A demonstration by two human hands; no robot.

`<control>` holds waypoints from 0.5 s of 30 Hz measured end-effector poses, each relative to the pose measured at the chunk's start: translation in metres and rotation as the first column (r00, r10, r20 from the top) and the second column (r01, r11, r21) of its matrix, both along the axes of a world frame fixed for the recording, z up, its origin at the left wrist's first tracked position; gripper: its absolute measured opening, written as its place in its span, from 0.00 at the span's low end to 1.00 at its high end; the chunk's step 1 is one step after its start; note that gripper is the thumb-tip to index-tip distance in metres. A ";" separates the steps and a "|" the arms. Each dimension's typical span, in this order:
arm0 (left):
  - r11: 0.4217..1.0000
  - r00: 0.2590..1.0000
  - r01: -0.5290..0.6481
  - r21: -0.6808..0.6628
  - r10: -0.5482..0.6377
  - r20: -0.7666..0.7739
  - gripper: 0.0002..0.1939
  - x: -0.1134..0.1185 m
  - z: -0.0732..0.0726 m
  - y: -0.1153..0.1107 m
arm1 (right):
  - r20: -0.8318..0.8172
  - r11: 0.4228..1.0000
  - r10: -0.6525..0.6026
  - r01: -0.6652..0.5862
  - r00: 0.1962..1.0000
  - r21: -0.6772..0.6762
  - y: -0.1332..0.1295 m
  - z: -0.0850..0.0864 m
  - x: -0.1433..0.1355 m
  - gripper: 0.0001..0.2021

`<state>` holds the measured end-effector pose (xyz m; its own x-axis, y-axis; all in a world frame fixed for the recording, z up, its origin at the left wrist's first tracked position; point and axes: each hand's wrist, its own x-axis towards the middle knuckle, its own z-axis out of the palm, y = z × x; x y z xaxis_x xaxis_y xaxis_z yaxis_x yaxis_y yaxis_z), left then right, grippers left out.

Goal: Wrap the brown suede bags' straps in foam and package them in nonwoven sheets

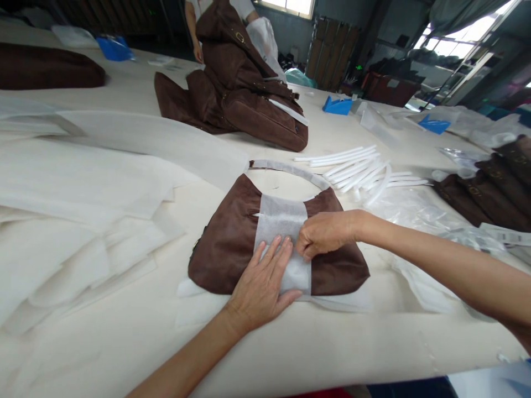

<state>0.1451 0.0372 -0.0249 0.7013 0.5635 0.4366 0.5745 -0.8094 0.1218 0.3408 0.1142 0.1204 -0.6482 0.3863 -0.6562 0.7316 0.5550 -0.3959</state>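
A brown handbag (224, 249) lies flat in front of me, its handle (286, 166) wrapped in white paper and curving away at the top. A band of white tissue paper (284, 213) runs down across the bag's middle. My left hand (263, 282) rests flat on the band, fingers stretched out. Just right of it, my right hand (326, 233) is curled with its fingers pressed against the band's right edge. Whatever those fingers may pinch is hidden. Another sheet of thin white paper (340, 303) shows under the bag's lower edge.
White paper sheets (83, 182) spread over the left side. White foam sticks (357, 171) lie beyond the bag at right. A heap of brown bags (249, 99) stands at the back, with a person (193, 27) behind it. Folded brown bags (489, 185) and clear plastic (423, 215) are at right.
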 end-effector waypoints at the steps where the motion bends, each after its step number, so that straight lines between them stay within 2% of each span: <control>1: 1.000 1.000 0.003 -0.004 -0.003 0.003 0.46 0.000 0.000 0.000 | 0.048 0.995 0.036 -0.040 0.998 0.096 0.004 -0.005 -0.002 0.07; 3: 1.000 1.000 0.016 -0.010 -0.016 0.006 0.42 -0.001 0.000 0.000 | 0.113 0.972 0.100 -0.121 0.989 0.201 0.010 -0.013 -0.006 0.07; 7: 0.998 0.999 0.035 -0.044 -0.036 -0.023 0.31 -0.001 0.002 0.000 | 0.171 0.953 0.152 -0.190 0.974 0.238 0.013 -0.015 -0.010 0.08; 11: 0.999 0.999 0.022 -0.049 -0.024 -0.048 0.29 -0.001 0.005 0.000 | 0.187 0.935 0.150 -0.201 0.971 0.291 0.009 -0.017 -0.017 0.05; 15: 1.000 0.998 0.006 -0.020 -0.008 -0.068 0.28 0.000 0.006 0.001 | 0.093 0.910 0.088 -0.118 0.992 0.398 0.001 -0.036 -0.029 0.03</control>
